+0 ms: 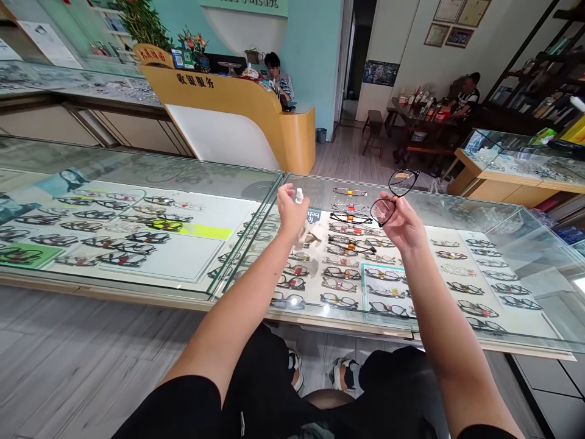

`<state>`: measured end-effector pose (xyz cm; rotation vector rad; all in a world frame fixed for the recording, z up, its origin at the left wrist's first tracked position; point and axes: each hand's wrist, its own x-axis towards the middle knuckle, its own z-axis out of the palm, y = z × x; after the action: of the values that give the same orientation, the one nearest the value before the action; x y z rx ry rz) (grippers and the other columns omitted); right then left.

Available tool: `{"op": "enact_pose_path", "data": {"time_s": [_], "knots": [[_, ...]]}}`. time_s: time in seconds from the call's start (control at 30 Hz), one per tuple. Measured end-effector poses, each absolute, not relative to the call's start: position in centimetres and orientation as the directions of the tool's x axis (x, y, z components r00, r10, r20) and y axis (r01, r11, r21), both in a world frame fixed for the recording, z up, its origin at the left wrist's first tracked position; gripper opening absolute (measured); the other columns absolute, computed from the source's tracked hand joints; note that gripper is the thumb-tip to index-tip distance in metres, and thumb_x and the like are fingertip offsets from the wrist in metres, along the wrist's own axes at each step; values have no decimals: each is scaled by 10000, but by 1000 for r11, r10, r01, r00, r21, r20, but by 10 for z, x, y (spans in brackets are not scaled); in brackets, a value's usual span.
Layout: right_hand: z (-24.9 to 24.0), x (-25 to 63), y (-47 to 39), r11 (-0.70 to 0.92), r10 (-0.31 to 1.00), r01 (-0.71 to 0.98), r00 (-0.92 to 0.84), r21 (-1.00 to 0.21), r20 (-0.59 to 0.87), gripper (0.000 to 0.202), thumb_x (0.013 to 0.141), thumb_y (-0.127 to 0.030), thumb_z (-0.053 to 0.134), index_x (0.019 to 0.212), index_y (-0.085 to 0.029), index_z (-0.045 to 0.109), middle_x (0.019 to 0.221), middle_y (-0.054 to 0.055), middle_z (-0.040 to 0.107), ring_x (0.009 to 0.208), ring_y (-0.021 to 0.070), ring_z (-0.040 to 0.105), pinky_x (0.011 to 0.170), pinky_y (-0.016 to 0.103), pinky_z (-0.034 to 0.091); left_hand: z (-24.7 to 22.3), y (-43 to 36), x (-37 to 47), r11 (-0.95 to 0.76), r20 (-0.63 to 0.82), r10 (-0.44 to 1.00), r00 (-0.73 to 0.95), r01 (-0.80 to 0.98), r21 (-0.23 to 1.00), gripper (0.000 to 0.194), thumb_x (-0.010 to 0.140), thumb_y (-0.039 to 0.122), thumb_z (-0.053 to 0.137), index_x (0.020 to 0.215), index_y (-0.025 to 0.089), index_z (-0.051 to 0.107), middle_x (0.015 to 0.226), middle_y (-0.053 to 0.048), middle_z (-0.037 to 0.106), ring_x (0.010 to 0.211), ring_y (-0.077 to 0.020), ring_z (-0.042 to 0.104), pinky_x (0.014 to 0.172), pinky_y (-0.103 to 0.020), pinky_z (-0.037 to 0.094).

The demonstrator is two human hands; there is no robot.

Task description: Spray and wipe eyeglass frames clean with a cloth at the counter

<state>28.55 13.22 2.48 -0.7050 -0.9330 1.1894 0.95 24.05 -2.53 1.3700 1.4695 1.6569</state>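
My left hand (291, 210) is closed around a small bottle with a white nozzle (299, 196); most of the bottle is hidden in the palm. To the right, my right hand (406, 224) grips a pair of black round-framed eyeglasses (382, 211) by one side, raised over the counter and tilted. A small sticker shows on the upper lens. Just below my left hand, a crumpled light cloth (309, 235) rests on the glass display case (320, 314). Rows of eyeglass frames (342, 272) lie under the glass.
Another glass case (201, 247) with more frames adjoins on the left. Across the aisle stands a yellow and white cashier counter (228, 116), a person (274, 76) behind it. Another person (468, 94) sits at a dark table farther back. A wooden stool (373, 131) is near the doorway.
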Motion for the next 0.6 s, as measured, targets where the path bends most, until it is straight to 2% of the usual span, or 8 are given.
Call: {"op": "enact_pose_path", "data": {"time_s": [0.1,0.2,0.33,0.47,0.53,0.6], "knots": [[26,283,131,247,968,-425,75,-871,239,414,739,-525,980,902,-301,672,1300,36,758,1235,263,676,1004,406,625,-35,248,10,-168,212,938,-273,173,970,501,827,117,715,1264,241,502,1267,-88,614,1140,-220,610,1008,-338,436],[28,278,128,246,968,-381,53,-891,244,406,749,-513,977,871,-292,659,1288,54,765,1253,273,671,1065,431,601,-42,249,11,-131,164,966,-201,166,977,438,858,129,702,1237,244,516,1237,-73,660,989,-200,624,906,-319,433],[29,271,125,232,969,-368,5,-900,248,367,785,-476,967,886,-285,670,1251,64,771,1282,268,667,1118,439,564,-51,250,10,-113,148,973,-179,192,975,318,876,143,734,1138,242,581,1096,-55,679,906,-214,599,848,-311,405],[27,268,125,216,970,-369,-23,-904,241,383,791,-484,973,872,-290,653,1125,43,771,1202,263,688,1127,460,553,-47,255,7,-150,187,960,-210,182,972,201,917,196,739,1042,233,586,987,-36,641,857,-203,580,814,-302,414],[27,267,125,222,968,-373,-23,-901,249,386,805,-478,968,854,-288,636,1088,32,765,1186,253,690,1138,451,541,-35,254,4,-235,246,949,-195,79,969,167,974,241,695,1069,241,557,955,-17,630,855,-179,590,801,-284,442],[26,266,124,231,967,-366,-16,-901,254,371,832,-461,955,850,-287,628,1087,25,764,1189,237,684,1154,435,524,-18,248,3,-284,270,957,-108,-143,948,187,1013,324,673,1110,258,528,919,7,613,856,-154,609,774,-259,484]]}}
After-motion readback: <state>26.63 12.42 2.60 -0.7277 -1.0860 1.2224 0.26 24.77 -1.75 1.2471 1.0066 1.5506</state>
